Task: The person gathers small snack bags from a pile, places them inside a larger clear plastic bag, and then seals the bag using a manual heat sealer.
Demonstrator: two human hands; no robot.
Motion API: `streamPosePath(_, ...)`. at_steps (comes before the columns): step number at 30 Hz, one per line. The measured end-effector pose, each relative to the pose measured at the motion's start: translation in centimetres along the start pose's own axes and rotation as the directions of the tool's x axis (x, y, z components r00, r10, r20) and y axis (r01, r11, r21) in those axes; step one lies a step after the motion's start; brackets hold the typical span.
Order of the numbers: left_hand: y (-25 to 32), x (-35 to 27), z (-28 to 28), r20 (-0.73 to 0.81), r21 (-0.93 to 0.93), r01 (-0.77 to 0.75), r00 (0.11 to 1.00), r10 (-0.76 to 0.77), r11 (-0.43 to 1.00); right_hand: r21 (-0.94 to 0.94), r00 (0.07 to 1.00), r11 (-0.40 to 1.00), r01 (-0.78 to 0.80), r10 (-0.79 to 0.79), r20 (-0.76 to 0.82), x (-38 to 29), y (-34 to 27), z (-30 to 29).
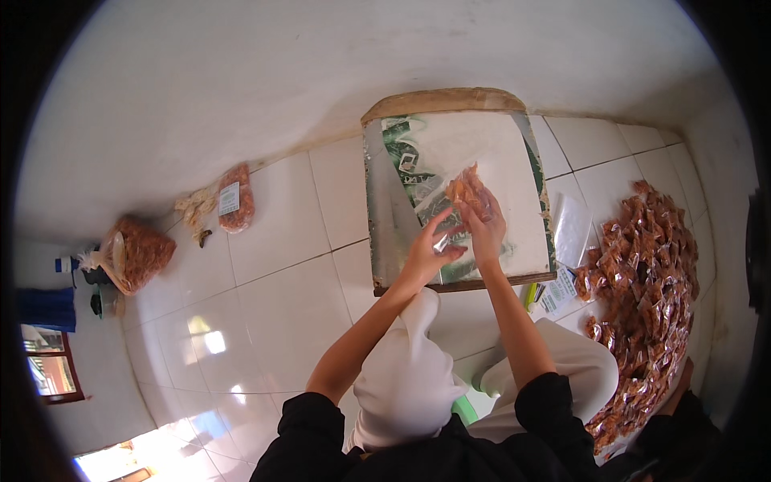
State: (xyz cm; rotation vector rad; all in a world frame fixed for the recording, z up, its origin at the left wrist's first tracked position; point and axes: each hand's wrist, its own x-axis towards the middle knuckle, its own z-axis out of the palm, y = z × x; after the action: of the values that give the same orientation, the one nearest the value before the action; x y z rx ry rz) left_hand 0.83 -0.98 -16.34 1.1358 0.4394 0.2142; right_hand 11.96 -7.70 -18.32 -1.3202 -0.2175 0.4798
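My right hand (489,232) grips a small clear plastic packet of reddish-orange snack pieces (465,185) above a low wood-edged table (512,150). Beside it, my left hand (429,250) has its fingers spread and curved, the fingertips close to the packet's lower end. Something shiny, perhaps clear plastic, glints by the left palm; whether the hand touches it is unclear. The worn white tabletop has green markings with some writing.
Many filled snack packets (647,283) form a pile on the tiled floor (283,301) at right, near another person's dark sleeve (674,428). Flat clear bags (571,229) and printed labels (558,292) lie beside the table. Larger snack bags (141,253) stand along the wall at left.
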Motion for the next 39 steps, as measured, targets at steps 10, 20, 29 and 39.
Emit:
streamPosePath(10,0.6,-4.2,-0.8,0.184,0.134,0.192,0.959,-0.215,0.972,-0.351,0.951,0.891,0.287,-0.310,-0.011,4.5,2.8,2.5)
streamPosePath(20,2.0,-3.3,-1.2,-0.045,0.931,-0.118,0.902,0.429,0.346,-0.250,0.940,0.918,0.309,-0.335,-0.069,4.8,3.4,1.7)
streamPosePath(29,-4.0,10.4,-3.8,0.107,0.916,-0.328,0.757,0.645,0.233,-0.062,0.927,0.927,0.371,-0.373,-0.038,3.5,4.2,1.7)
streamPosePath(39,-4.6,10.4,-2.8,0.256,0.960,-0.275,0.763,0.594,-0.061,-0.685,0.862,0.657,0.315,-0.500,-0.082,2.0,3.7,-0.3)
